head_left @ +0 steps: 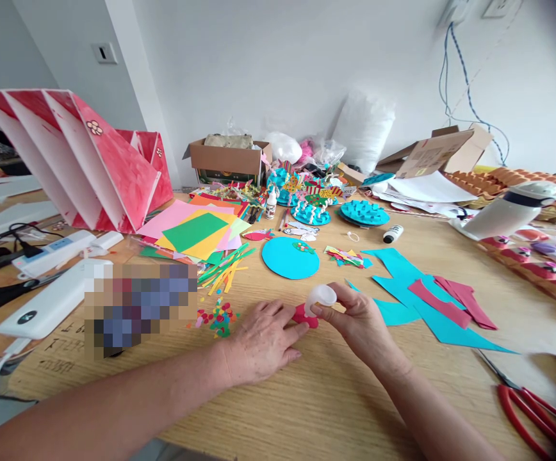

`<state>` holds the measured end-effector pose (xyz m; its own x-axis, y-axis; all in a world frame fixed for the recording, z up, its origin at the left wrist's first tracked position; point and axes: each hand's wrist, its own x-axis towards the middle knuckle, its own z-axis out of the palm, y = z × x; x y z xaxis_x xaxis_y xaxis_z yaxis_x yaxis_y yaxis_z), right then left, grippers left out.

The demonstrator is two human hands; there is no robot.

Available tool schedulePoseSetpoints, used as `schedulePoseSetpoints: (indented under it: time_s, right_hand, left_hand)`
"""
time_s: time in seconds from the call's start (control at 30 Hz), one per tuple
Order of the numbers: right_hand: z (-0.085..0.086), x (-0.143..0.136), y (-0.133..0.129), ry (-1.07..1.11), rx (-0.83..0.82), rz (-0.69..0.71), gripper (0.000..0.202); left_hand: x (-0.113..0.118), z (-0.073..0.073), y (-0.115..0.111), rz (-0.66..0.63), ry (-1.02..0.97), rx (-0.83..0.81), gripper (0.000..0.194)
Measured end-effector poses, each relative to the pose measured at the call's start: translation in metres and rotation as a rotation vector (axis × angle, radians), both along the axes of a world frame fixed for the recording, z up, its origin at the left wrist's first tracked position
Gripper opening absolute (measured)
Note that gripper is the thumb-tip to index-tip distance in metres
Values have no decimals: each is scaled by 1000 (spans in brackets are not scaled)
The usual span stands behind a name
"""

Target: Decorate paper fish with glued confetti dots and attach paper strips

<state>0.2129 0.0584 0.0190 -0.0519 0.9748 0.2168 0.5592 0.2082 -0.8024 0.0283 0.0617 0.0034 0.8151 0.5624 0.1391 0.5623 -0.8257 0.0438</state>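
My right hand (367,323) is closed around a small white glue bottle (322,297), tilted with its base up. Below the bottle lies a small red paper piece (305,314) on the table. My left hand (264,336) rests flat with its fingers stretched out, fingertips on the red piece's left side. The bottle's nozzle is hidden, so I cannot tell if it touches the paper. A blue paper circle (285,261) with a small green and red decoration (303,247) lies just beyond. Colourful paper dots (221,315) are scattered left of my left hand.
Blue paper offcuts (410,291) and dark pink strips (444,302) lie at right, near red-handled scissors (530,410). Coloured sheets (196,230), a white power bank (50,301) and a red file rack (109,166) stand left. Finished blue crafts (362,212) sit behind.
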Motion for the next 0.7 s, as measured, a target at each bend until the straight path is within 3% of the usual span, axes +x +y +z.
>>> schedulePoseSetpoints:
  time_s: [0.7]
  right_hand:
    - [1,-4,2,-44,43,1,14]
  left_hand:
    - [1,0,0,9,3,15,45]
